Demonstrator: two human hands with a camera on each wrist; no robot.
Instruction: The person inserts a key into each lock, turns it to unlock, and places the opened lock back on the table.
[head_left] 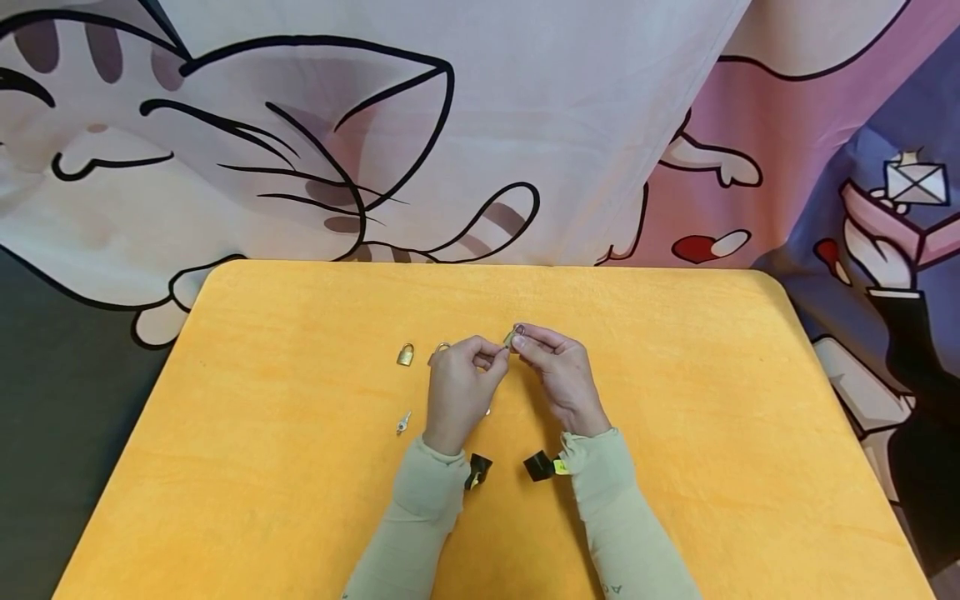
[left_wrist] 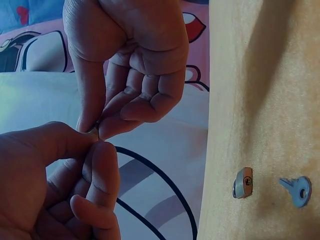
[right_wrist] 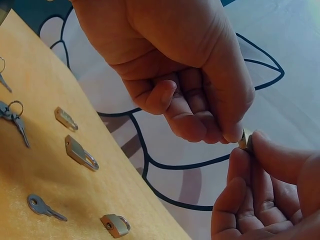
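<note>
My left hand point(head_left: 461, 392) and right hand point(head_left: 562, 375) meet above the table, fingertip to fingertip. Between them is a small brass padlock point(head_left: 511, 338), its shackle end beside my right fingers. The right thumb and forefinger pinch it; the left thumb and forefinger pinch at its lower end, where I cannot tell whether a key is hidden. In the right wrist view only a sliver of the padlock point(right_wrist: 243, 140) shows. One brass padlock point(head_left: 405, 356) lies left of the hands, and another point(head_left: 438, 350) is partly behind the left hand. A silver key point(head_left: 403, 422) lies nearer me.
The right wrist view shows padlocks point(right_wrist: 81, 152) on the yellow table point(right_wrist: 30, 170), a loose key point(right_wrist: 46, 207) and keys on a ring point(right_wrist: 16, 120). Black wrist devices point(head_left: 538, 466) sit by both sleeves. A cartoon-printed cloth point(head_left: 585, 125) hangs behind the table.
</note>
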